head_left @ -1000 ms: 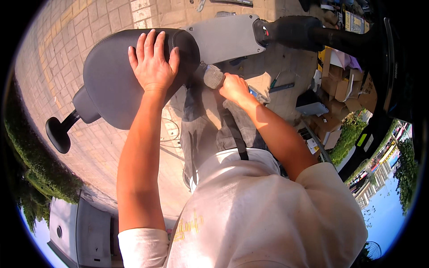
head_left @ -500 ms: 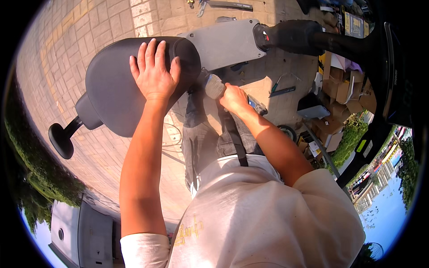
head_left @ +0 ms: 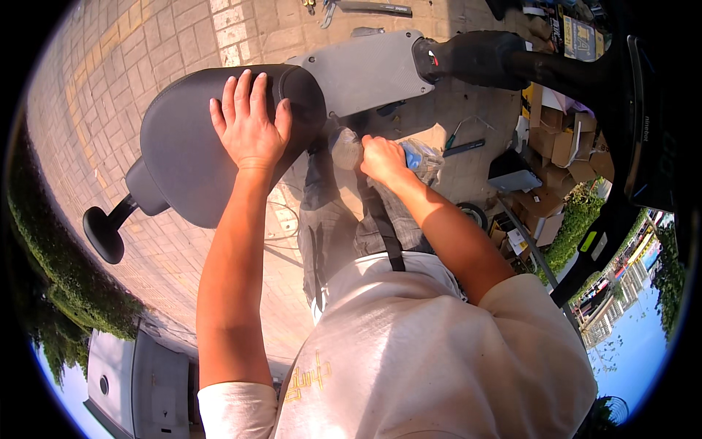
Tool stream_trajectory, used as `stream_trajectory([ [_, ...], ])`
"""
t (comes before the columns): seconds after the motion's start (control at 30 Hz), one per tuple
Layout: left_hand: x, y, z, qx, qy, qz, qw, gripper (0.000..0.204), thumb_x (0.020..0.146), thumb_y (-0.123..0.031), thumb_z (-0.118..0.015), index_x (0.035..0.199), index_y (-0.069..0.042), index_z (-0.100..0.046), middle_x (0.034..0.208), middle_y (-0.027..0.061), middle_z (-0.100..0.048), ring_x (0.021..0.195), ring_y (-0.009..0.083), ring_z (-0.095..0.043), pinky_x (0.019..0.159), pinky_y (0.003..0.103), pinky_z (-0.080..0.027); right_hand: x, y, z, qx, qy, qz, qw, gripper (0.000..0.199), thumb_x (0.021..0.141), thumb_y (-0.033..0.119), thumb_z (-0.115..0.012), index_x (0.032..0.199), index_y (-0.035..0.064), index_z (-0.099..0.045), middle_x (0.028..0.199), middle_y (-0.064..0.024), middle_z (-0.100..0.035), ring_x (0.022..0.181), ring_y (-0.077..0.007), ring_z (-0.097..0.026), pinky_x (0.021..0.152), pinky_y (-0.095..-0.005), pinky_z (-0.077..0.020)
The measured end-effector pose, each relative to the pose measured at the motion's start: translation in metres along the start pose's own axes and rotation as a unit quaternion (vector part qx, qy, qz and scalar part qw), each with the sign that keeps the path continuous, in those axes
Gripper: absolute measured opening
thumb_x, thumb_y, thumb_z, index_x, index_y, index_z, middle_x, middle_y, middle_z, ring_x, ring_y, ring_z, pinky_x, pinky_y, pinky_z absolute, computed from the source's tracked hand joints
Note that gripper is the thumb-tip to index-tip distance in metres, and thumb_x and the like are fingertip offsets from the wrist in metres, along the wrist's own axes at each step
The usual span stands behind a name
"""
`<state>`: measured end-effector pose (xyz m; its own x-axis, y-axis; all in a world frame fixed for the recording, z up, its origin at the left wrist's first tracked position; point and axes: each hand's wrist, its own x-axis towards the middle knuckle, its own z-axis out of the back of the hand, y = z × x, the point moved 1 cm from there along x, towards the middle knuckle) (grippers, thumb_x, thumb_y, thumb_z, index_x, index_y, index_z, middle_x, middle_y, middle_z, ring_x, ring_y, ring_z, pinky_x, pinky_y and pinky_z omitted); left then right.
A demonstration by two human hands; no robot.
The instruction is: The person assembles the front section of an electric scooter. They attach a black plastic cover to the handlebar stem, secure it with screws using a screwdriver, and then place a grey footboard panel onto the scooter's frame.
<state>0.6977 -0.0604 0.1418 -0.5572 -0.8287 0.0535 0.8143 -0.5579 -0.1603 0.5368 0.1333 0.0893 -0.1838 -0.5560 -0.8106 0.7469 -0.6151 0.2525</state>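
My left hand (head_left: 252,132) lies flat with spread fingers on the wide black padded seat (head_left: 190,146) of a scooter-like vehicle. A grey footboard (head_left: 365,69) reaches from the seat toward the front column. My right hand (head_left: 384,157) is closed in a fist above my legs, right of the seat. Just left of that fist shows a rounded greyish thing (head_left: 346,148), whose kind I cannot make out. To the fist's right is a smeared blue and whitish thing (head_left: 420,157). What my right fingers hold is hidden.
A black steering column (head_left: 475,58) rises at the far right, toward a display (head_left: 647,139) at the edge. On the paving lie a screwdriver (head_left: 453,135), a dark bar (head_left: 464,148) and pliers (head_left: 328,13). Cardboard boxes (head_left: 559,139) are piled at right. A small backrest (head_left: 104,234) juts from the seat's rear.
The seat has shifted down slightly, with my left hand still on it. My right fist moved a little left. The blue and whitish thing beside it rose and blurred.
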Motion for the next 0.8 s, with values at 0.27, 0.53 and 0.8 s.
stream_trajectory([
  [0.27,-0.001,0.002,-0.002,0.003,-0.003,-0.001,1.000,0.052,0.091,-0.043,-0.060,0.138,-0.020,-0.057,0.148,0.0007,-0.051,0.143,0.0237,-0.040,0.120,0.050,-0.019,-0.019,-0.015,0.041,0.018,-0.047,0.069,0.996,0.025,0.076,0.008,-0.064,0.100,0.0003,-0.065,0.097,-0.0227,-0.070,0.096,-0.0430,-0.067,0.084,-0.0514,-0.0535],
  [0.53,0.000,0.002,-0.001,-0.003,0.010,0.004,1.000,0.053,0.088,-0.044,-0.062,0.136,-0.020,-0.058,0.147,0.0013,-0.051,0.143,0.0253,-0.039,0.120,0.053,-0.019,0.047,-0.015,0.083,0.229,-0.146,-0.014,0.962,0.039,0.076,0.025,-0.074,0.106,0.0016,-0.070,0.100,-0.0244,-0.071,0.099,-0.0448,-0.066,0.086,-0.0487,-0.0542],
  [0.8,-0.001,0.003,-0.002,0.003,0.008,0.002,1.000,0.054,0.088,-0.045,-0.063,0.136,-0.021,-0.058,0.147,0.0013,-0.052,0.142,0.0259,-0.040,0.119,0.053,-0.020,0.089,-0.002,0.082,0.192,-0.082,-0.035,0.977,0.036,0.075,0.024,-0.073,0.104,0.0036,-0.072,0.102,-0.0232,-0.072,0.100,-0.0426,-0.067,0.086,-0.0483,-0.0543],
])
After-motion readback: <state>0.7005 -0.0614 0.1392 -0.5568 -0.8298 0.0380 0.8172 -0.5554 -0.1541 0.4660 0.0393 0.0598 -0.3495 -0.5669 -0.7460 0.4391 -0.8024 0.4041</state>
